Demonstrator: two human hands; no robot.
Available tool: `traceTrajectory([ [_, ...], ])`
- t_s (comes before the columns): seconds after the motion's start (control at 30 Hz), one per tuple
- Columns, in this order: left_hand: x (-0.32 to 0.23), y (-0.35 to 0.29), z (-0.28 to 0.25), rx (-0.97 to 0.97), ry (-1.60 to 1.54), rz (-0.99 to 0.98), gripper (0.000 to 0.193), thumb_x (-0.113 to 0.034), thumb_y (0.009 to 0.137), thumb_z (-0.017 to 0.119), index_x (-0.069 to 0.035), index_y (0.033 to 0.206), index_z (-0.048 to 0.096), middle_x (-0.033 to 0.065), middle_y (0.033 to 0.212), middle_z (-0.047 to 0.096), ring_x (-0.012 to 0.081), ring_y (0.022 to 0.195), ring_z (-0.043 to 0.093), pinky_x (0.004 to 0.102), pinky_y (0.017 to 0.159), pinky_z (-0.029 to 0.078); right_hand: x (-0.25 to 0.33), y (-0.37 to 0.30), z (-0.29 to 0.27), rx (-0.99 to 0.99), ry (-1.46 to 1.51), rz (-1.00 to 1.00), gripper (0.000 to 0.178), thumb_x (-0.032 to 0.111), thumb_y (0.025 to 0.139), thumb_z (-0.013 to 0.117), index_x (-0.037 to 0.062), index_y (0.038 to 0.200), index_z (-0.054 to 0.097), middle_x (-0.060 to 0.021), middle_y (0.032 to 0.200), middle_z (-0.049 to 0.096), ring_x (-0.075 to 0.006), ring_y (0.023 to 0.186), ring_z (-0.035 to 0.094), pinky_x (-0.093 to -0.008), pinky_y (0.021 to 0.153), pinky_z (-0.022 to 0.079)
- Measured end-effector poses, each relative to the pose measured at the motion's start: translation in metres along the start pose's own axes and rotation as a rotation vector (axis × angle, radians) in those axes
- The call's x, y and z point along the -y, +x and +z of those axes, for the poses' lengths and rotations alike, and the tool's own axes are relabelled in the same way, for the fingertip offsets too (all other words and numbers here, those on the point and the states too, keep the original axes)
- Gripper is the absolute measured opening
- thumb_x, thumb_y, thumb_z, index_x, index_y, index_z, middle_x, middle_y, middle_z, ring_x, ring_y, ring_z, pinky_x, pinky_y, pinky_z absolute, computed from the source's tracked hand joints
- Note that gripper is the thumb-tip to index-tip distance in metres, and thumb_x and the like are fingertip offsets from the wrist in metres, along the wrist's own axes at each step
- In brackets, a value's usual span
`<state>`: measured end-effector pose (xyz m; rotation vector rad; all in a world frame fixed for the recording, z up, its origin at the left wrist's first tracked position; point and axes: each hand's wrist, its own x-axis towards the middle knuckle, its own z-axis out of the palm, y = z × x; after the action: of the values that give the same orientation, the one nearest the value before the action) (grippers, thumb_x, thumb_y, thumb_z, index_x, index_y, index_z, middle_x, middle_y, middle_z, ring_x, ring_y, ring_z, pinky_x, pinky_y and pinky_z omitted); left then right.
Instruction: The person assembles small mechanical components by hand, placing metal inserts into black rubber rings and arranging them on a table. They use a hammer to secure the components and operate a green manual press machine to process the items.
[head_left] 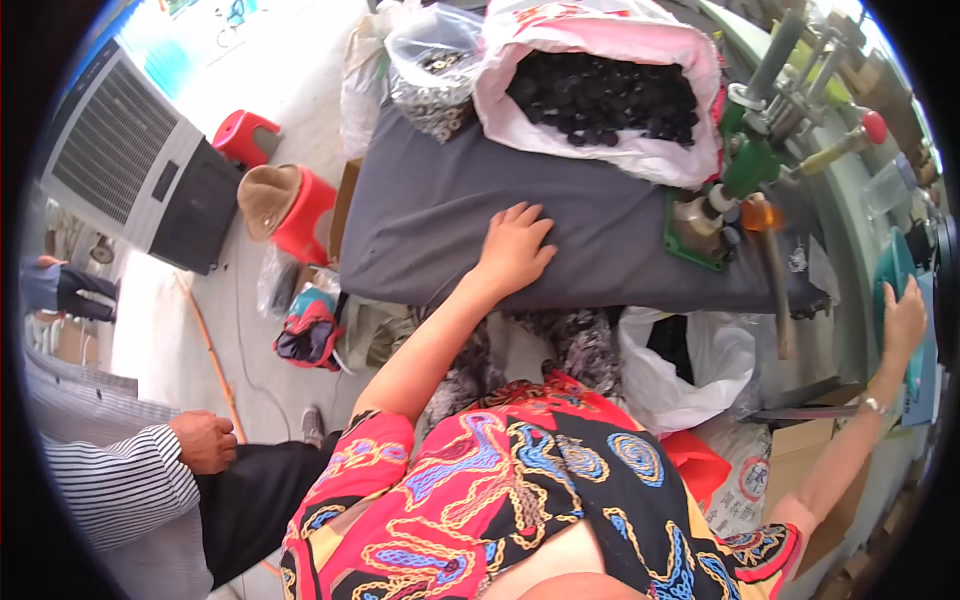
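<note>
My left hand (515, 252) rests palm down on the dark grey cloth (430, 220) of the table, fingers spread, with nothing in it. Far to the right, my stretched-out right hand (904, 318) grips a teal, rounded, plastic-looking thing (890, 262); its exact kind I cannot make out. A white sack (640, 160) lies open at the back of the table, full of small black round pieces (600, 95). Left of it, a clear plastic bag (435, 95) holds small metal parts that look like nuts or washers.
A green hand press (750, 165) stands at the table's right, beside a hammer (778, 285) with a wooden handle. White bags (690, 390) sit below. At left are red stools (300, 225), an air cooler (125, 150) and a seated person in a striped sleeve (120, 485).
</note>
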<state>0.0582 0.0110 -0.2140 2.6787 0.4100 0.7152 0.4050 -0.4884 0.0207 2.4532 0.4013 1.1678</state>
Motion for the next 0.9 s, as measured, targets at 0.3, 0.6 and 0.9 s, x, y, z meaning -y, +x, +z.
traceTrajectory([
  [0.3,0.003,0.037,-0.02,-0.121,-0.05,0.05,0.037,-0.015,0.079,0.066,-0.002,0.113,0.062,0.0183,0.121,0.059,0.0354,0.111,0.055,0.0447,0.091,0.046,0.282,-0.044,-0.139,-0.064,1.424,-0.222,0.025,0.008,0.084,0.067,-0.0012,0.107,0.064,-0.0146,0.103,0.066,-0.025,0.093,0.064,-0.0333,0.084,0.048],
  [0.6,0.05,0.076,-0.009,-0.17,0.233,-0.025,0.037,-0.009,0.075,0.063,-0.007,0.112,0.063,0.0159,0.133,0.051,0.0352,0.122,0.047,0.0467,0.089,0.045,0.468,-0.021,-0.082,0.007,1.435,-0.497,0.031,0.019,0.086,0.062,0.0021,0.112,0.062,-0.0184,0.115,0.063,-0.0358,0.109,0.057,-0.0438,0.096,0.044],
  [0.9,0.061,0.109,-0.017,0.289,0.477,-0.245,0.02,-0.016,0.077,0.058,-0.004,0.088,0.069,0.0113,0.096,0.067,0.0315,0.104,0.058,0.0472,0.081,0.046,0.511,-0.012,-0.053,0.311,1.278,-0.688,0.024,0.023,0.087,0.058,0.0074,0.103,0.065,-0.0152,0.106,0.065,-0.0363,0.103,0.061,-0.0458,0.09,0.047],
])
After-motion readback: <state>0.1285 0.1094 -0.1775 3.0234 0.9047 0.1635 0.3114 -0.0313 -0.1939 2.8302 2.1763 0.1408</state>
